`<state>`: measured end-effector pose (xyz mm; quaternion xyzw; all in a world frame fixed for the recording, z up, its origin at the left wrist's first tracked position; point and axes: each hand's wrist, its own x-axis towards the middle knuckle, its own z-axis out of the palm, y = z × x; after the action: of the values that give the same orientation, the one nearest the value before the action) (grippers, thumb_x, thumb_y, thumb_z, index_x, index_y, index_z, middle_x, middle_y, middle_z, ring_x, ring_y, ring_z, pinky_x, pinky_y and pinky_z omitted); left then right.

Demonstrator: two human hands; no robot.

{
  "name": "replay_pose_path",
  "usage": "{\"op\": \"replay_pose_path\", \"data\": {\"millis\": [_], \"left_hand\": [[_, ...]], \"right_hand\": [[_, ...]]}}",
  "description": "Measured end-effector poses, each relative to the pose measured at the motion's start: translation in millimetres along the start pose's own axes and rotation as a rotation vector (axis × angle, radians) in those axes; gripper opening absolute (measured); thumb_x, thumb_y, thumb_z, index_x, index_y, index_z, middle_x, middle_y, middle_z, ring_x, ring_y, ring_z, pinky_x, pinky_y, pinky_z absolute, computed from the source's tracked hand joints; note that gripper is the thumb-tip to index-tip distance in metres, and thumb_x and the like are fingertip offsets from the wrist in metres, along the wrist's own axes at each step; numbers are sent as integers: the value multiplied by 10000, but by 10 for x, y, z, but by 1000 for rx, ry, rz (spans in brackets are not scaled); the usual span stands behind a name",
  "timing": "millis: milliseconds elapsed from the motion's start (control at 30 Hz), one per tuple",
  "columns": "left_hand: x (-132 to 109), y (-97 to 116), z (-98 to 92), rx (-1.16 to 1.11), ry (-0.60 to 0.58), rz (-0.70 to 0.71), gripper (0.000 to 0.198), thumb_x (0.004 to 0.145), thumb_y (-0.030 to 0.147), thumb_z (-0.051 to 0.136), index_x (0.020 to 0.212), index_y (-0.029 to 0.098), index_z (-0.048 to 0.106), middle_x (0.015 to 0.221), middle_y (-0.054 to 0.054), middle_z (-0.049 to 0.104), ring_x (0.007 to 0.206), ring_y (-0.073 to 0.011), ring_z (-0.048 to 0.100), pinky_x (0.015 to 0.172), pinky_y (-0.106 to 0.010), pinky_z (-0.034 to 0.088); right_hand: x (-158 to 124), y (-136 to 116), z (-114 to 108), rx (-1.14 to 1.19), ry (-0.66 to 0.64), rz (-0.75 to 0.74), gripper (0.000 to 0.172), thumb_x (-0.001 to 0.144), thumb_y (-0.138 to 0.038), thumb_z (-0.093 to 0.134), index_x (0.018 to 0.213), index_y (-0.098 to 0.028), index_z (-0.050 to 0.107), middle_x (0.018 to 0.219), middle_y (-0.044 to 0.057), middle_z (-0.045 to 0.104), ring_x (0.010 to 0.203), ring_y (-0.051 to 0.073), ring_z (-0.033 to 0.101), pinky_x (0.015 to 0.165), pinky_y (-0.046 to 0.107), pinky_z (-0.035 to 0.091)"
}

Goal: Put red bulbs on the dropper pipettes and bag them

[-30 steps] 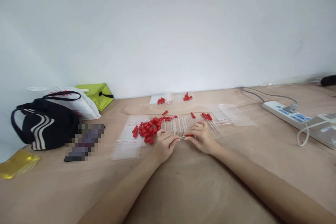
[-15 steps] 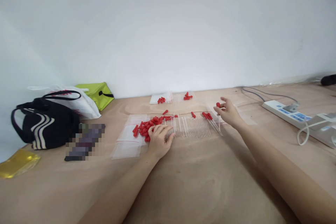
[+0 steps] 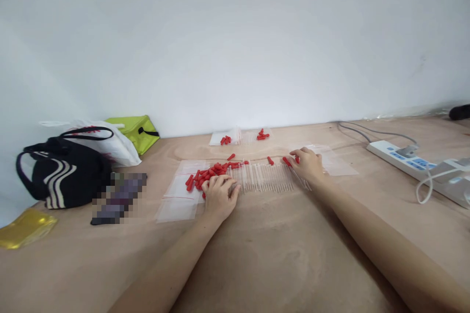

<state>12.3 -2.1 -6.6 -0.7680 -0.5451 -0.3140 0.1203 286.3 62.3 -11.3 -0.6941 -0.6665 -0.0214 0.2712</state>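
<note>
My left hand (image 3: 219,198) rests palm down at the right front edge of a pile of red rubber bulbs (image 3: 212,172). Its fingers are bent and the thumb stands apart; whether a bulb lies under them is hidden. A row of clear thin dropper tubes (image 3: 266,177) lies side by side just to its right. Over the row's right end is my right hand (image 3: 307,166), fingers closed around a dropper with a red bulb (image 3: 297,160), its tube mostly hidden. Beside that, another red-bulbed dropper (image 3: 287,162) lies slanted. One loose red bulb (image 3: 270,160) sits behind the row.
Clear zip bags (image 3: 178,208) lie under the pile, with another clear bag (image 3: 340,164) at right. Farther back are a bag with red bulbs (image 3: 224,137) and more bulbs (image 3: 262,135). A black bag (image 3: 73,176) stands left; a power strip (image 3: 400,159) lies right.
My right hand has come down and left with the red-bulbed dropper, onto the slanted droppers at the row's right end. My left hand has barely shifted at the pile.
</note>
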Motion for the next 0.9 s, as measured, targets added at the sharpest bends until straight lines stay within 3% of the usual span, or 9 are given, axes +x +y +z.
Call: {"op": "replay_pose_path", "data": {"millis": [133, 333, 533, 700, 900], "left_hand": [[134, 2, 16, 77, 13, -95, 109, 712, 316, 599, 725, 217, 643, 824, -62, 618, 796, -261, 495, 683, -410, 311], [405, 75, 114, 73, -79, -251, 219, 659, 419, 613, 658, 203, 651, 847, -103, 565, 888, -327, 461, 722, -476, 320], [525, 80, 275, 87, -90, -332, 297, 644, 459, 595, 518, 194, 640, 810, -125, 551, 897, -351, 459, 718, -502, 331], [555, 97, 337, 142, -113, -350, 226, 628, 360, 606, 502, 173, 632, 786, -140, 574, 880, -353, 475, 701, -509, 344], [591, 142, 192, 68, -152, -308, 190, 703, 298, 559, 574, 171, 617, 833, -142, 585, 897, -347, 484, 700, -491, 356]], "right_hand": [[45, -288, 50, -39, -54, -10, 275, 774, -379, 449, 771, -208, 663, 838, 92, 607, 873, 251, 495, 752, 412, 276], [183, -575, 172, -123, -136, 136, 389, 740, -467, 454, 767, -150, 677, 915, 171, 596, 925, 323, 483, 753, 474, 278], [235, -681, 196, -131, -184, 155, 376, 716, -457, 484, 790, -135, 665, 939, 181, 602, 945, 330, 488, 765, 488, 286], [236, -771, 184, -113, -170, 164, 319, 724, -396, 503, 804, -126, 653, 940, 182, 615, 944, 329, 495, 753, 484, 299], [49, -721, 9, 46, -88, 63, 294, 801, -397, 433, 772, -170, 617, 869, 107, 638, 896, 277, 530, 740, 425, 340]]}}
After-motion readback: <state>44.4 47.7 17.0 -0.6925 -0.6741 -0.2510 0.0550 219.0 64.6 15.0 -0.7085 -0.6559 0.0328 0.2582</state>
